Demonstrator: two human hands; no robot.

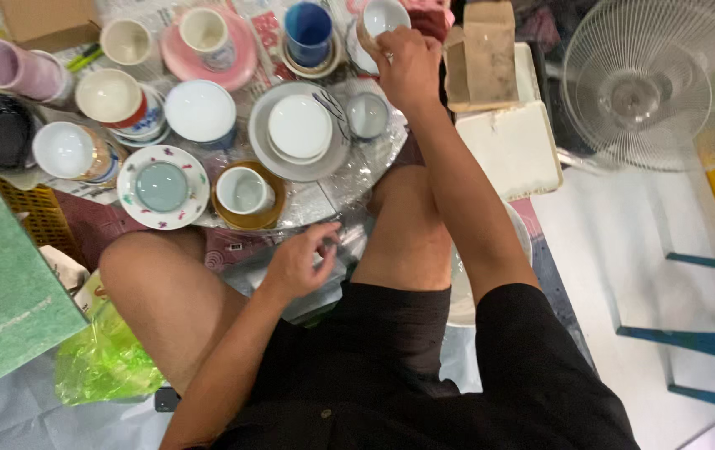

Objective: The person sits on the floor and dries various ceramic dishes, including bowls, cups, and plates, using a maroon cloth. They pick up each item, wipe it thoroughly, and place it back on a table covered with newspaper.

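Overhead, right hand gripping round white cup, left hand pinching crinkly clear plastic.

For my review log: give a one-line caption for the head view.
Seated person's right hand grips a white ceramic cup among crowded cups and saucers; left hand rests at the clear plastic sheet edge.

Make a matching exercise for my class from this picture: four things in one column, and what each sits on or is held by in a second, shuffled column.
Things:
1. Blue cup
2. White cup at the top
3. Cup nearest the knees
4. Pale green saucer

Places:
A. On a gold-brown saucer
B. On a flower-rimmed plate
C. Held by the right hand
D. On a small stack of saucers

Pairs: 1-D, 2-C, 3-A, 4-B
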